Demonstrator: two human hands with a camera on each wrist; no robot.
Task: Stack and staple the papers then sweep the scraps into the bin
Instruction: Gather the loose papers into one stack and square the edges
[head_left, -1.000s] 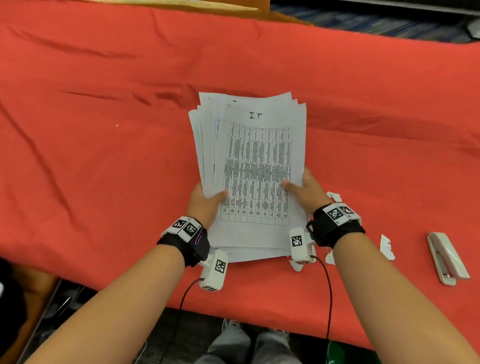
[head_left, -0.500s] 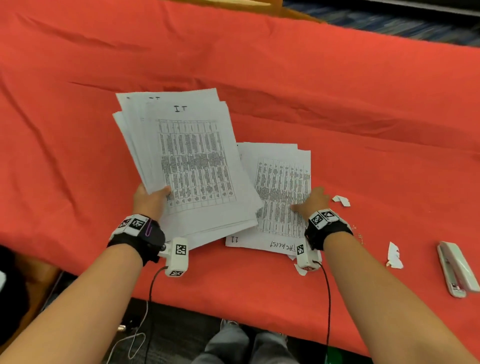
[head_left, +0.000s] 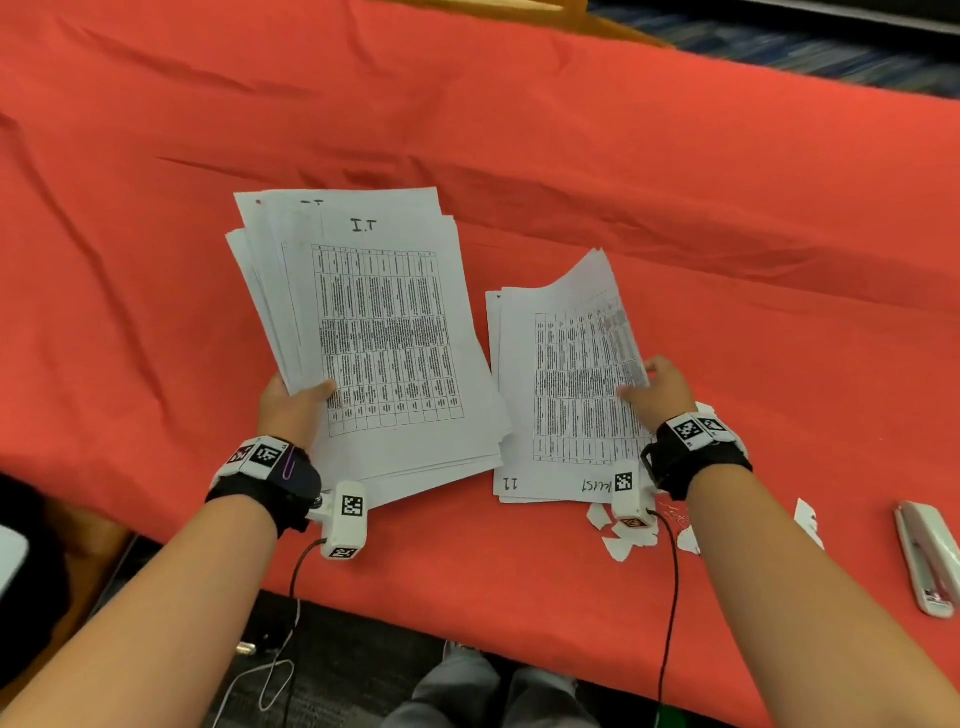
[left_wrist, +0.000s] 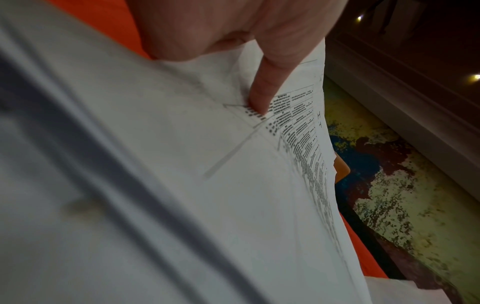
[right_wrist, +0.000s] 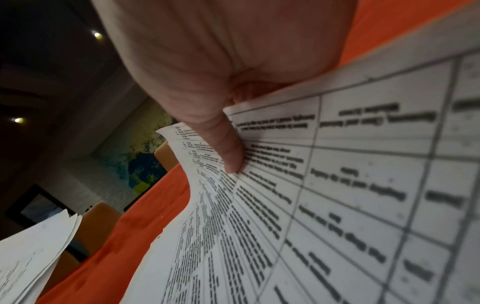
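Big red cloth (head_left: 675, 171) over the whole table. On the left, a fat pile of papers (head_left: 374, 332), held up off the cloth, long side pointing away from the body, edges fanned and messy. Gripped at its near left corner by the left hand (head_left: 291, 410), thumb on top, fingers under. Just beside it on the right, a thin pile (head_left: 566, 395), flat on the cloth, long side pointing away too, far corner curling up. Pinched at its right edge by the right hand (head_left: 660, 395), thumb on top of the sheet. Probably next: one pile onto the other, edges lined up. Stapler (head_left: 930, 561) far right, nearer the right hand. Little white scraps (head_left: 623, 540) near the table edge, by the right wrist. No bin in sight.
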